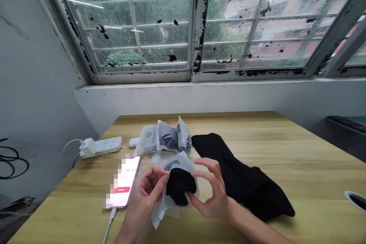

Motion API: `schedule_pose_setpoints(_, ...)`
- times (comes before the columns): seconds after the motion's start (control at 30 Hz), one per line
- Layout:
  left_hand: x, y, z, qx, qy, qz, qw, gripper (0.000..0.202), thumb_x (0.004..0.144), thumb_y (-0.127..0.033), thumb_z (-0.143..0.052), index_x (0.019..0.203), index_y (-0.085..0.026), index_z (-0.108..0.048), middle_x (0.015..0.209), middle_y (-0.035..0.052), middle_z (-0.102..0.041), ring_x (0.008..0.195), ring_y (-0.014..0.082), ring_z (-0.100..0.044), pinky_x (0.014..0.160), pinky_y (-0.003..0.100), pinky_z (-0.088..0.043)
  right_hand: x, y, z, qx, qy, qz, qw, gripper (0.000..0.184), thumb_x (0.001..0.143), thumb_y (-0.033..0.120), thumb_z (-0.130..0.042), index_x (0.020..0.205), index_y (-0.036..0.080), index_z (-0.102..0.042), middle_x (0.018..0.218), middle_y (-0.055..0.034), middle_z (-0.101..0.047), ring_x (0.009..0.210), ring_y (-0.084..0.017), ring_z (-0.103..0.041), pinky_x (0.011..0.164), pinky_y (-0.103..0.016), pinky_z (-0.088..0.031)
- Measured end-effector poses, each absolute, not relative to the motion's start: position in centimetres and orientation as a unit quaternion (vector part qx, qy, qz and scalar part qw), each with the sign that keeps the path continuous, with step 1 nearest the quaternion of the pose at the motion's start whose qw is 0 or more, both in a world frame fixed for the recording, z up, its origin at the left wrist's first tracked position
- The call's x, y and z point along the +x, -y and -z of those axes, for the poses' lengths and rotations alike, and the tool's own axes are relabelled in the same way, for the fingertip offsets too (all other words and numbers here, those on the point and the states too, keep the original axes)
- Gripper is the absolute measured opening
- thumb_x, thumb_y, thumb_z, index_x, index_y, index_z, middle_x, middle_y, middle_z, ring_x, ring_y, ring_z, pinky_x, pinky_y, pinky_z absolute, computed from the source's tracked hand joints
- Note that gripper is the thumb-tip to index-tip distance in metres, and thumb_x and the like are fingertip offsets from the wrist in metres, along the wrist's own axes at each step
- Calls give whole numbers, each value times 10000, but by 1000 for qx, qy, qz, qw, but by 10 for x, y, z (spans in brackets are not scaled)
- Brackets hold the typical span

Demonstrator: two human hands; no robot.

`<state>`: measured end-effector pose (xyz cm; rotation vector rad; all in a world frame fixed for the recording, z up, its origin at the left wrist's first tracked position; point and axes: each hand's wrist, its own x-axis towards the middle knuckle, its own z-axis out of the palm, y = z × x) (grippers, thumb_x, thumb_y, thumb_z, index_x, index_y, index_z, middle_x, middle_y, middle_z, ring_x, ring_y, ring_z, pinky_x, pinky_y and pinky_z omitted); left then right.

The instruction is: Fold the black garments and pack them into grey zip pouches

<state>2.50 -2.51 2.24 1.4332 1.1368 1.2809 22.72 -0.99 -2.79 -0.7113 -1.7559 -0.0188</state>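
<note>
A frosted zip bag [183, 159] is held up off the table between my two hands, its mouth toward me. Folded black fabric [180, 183] shows in the opening. My left hand [150, 190] pinches the bag's left edge between thumb and forefinger. On the other side, my right hand [210, 187] grips the bag's right edge, with the thumb low by the fabric and the fingers above. The bag's slider hangs at its lower left corner. A long black cloth garment [243, 171] lies on the table to the right of my right hand.
Several packed frosted bags [167, 137] stand behind my hands on the wooden table [300, 152]. To the left lie a lit phone [126, 183] on a white cable and a power strip [107, 145] with a plug. A round cable hole [356, 200] is at far right.
</note>
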Motion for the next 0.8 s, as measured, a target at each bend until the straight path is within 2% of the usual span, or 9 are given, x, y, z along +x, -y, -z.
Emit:
schedule_pose_setpoints(0.07, 25, 25, -23, 600, -466, -509, 405, 338, 851, -513, -686, 755, -191, -648, 608, -33, -552, 475, 97, -443, 422, 185, -334, 227, 8, 24, -321, 745, -26, 585, 490, 730, 174, -712, 1187, 254, -555, 1174, -125, -661, 1053, -310, -661, 883, -480, -554)
schedule_pose_setpoints(0.2, 23, 23, -24, 660, -486, -466, 333, 232, 928, -401, -592, 818, -204, -648, 707, 3, -622, 611, 149, -575, 457, 193, -365, 225, 2, 25, -340, 731, -79, 586, 269, 789, 92, -644, 1000, 247, -584, 1009, -74, -743, 916, -240, -729, 773, -350, -590)
schedule_pose_setpoints(0.3, 19, 19, -26, 698, -502, -438, 263, 179, 951, -344, -543, 865, -224, -644, 693, -3, -630, 617, 168, -574, 455, 209, -371, 224, -1, 23, -361, 709, -86, 599, 182, 803, 75, -597, 884, 237, -609, 837, -31, -747, 746, -196, -726, 653, -283, -580)
schedule_pose_setpoints(0.4, 22, 18, -29, 725, -508, -430, 176, 163, 961, -321, -522, 906, -240, -651, 688, -10, -629, 604, 179, -564, 504, 237, -433, 224, -1, 16, -374, 696, -87, 607, 125, 811, 103, -609, 834, 225, -624, 710, 4, -713, 563, -142, -645, 537, -234, -538)
schedule_pose_setpoints(0.5, 31, 20, -34, 754, -487, -426, 115, 129, 912, -340, -599, 968, -242, -660, 855, 28, -694, 752, 217, -649, 661, 305, -534, 225, 0, 9, -390, 682, -107, 609, 92, 820, 143, -648, 772, 217, -623, 625, 26, -674, 495, -119, -595, 475, -207, -499)
schedule_pose_setpoints(0.57, 36, 21, -36, 770, -475, -413, 105, 238, 826, -318, -679, 1050, -239, -657, 976, 54, -723, 866, 252, -684, 742, 347, -559, 226, 0, 7, -405, 671, -134, 607, 86, 826, 177, -666, 754, 212, -633, 614, 19, -671, 501, -123, -602, 470, -207, -498)
schedule_pose_setpoints(0.7, 32, 18, -40, 768, -503, -374, 130, 238, 803, -202, -594, 1018, -245, -684, 906, 22, -764, 722, 214, -691, 653, 316, -559, 233, -3, 5, -417, 657, -216, 589, 108, 854, 276, -684, 775, 207, -658, 694, -24, -714, 564, -153, -649, 500, -235, -519)
schedule_pose_setpoints(0.8, 24, 12, -44, 767, -507, -359, 159, 245, 818, -187, -539, 964, -251, -725, 839, 5, -780, 639, 192, -675, 533, 265, -522, 238, -6, 2, -429, 645, -287, 563, 145, 862, 353, -692, 849, 212, -657, 672, -11, -696, 593, -168, -655, 521, -248, -511)
